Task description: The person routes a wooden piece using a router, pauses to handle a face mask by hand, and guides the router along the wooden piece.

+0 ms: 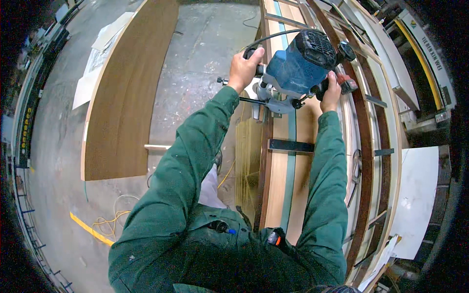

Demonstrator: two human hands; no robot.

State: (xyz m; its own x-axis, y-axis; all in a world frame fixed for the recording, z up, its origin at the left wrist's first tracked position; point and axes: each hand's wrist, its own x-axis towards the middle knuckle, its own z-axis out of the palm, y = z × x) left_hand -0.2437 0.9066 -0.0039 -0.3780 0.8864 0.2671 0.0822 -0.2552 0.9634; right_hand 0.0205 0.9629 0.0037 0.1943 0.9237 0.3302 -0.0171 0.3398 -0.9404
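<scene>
Both my hands hold a blue and black plunge router (299,66) by its side handles. My left hand (243,69) is wrapped round the left handle, its thumb up along the grip. Round the right handle, my right hand (331,93) is closed. The router rests over a long pale wooden board (279,180) with a teal stripe (288,183) along its length. Metal guide rods stick out from its base on the left. The bit and its contact with the wood are hidden under the body. A black cable runs from the left handle behind the motor.
Dark crossbars (291,146) span the board and the frame of dark rails (362,195) to the right. A large brown panel (132,93) stands at the left. Yellow cord (110,224) lies on the concrete floor (195,63). A white sheet (415,200) leans at the right.
</scene>
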